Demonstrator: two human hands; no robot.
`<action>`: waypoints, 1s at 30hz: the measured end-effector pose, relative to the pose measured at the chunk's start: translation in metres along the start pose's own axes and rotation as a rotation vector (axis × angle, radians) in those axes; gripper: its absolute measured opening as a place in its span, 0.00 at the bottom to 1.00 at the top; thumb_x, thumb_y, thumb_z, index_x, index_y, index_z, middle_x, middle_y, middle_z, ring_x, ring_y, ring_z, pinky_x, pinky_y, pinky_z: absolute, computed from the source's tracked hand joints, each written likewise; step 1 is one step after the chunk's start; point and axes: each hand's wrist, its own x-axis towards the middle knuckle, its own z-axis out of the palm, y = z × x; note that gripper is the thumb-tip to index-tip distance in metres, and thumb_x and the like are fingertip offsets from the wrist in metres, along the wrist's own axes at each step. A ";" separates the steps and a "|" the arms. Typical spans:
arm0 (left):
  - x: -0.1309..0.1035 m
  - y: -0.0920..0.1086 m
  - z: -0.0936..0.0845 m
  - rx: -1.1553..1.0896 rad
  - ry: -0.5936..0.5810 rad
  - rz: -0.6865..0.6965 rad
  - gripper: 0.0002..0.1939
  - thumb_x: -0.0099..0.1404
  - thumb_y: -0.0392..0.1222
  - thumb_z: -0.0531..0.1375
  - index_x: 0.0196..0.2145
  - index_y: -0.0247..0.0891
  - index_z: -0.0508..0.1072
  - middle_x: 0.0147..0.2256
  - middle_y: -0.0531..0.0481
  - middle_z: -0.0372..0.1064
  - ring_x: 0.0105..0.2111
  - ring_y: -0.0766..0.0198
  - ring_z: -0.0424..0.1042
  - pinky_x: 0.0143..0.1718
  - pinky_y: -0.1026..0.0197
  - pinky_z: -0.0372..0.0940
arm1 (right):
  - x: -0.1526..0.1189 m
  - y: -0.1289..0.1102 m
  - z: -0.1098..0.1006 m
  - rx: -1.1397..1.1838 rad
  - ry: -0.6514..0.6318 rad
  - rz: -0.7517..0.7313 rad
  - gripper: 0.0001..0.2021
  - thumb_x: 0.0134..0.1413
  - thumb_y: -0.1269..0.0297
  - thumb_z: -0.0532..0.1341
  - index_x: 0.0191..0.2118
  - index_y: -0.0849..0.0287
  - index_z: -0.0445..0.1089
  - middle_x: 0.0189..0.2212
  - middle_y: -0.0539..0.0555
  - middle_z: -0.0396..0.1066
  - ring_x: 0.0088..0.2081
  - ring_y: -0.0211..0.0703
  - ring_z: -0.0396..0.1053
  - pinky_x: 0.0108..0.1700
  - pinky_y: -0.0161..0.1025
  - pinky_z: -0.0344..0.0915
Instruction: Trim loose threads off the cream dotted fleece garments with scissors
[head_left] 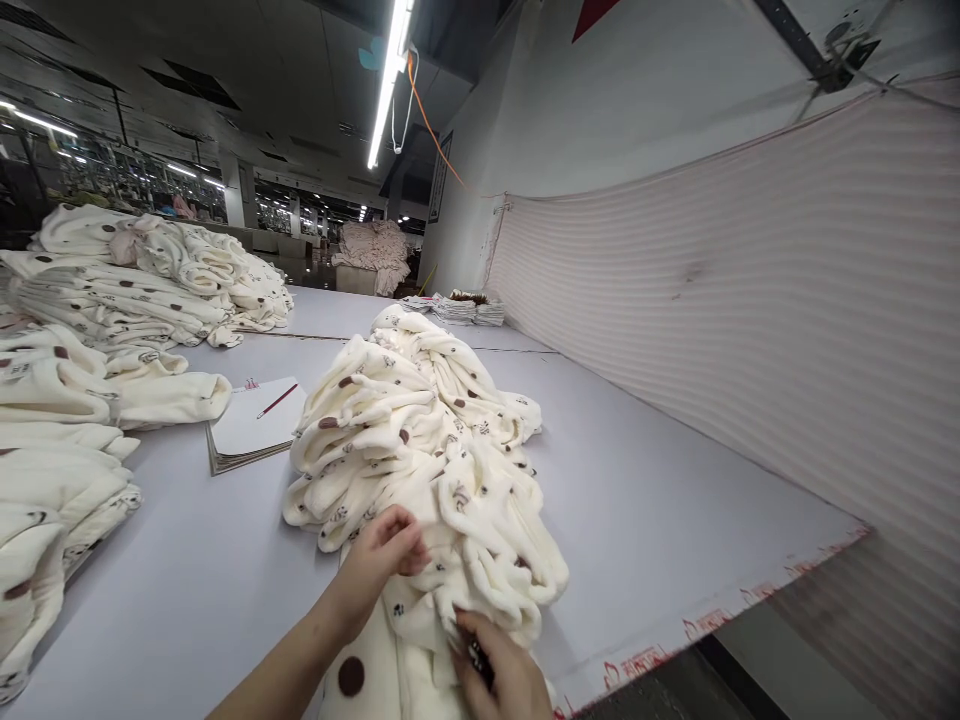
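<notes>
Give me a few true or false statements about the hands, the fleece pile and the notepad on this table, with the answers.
1. Both hands, left hand and right hand, are on the cream fleece pile. True.
2. A red pen lies on the notepad. True.
3. The notepad sits on top of the fleece pile. False: it lies on the table, left of the pile.
4. The fleece is plain, without markings. False: it has brown dots and small prints.
5. The left hand holds scissors. False: it grips only fabric.
</notes>
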 end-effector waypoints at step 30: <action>0.034 -0.043 0.025 0.545 0.018 0.125 0.08 0.60 0.41 0.54 0.25 0.38 0.68 0.20 0.54 0.65 0.23 0.60 0.67 0.27 0.60 0.58 | 0.021 0.000 -0.032 0.456 0.312 0.265 0.19 0.52 0.44 0.57 0.26 0.56 0.68 0.20 0.47 0.65 0.24 0.38 0.64 0.26 0.30 0.60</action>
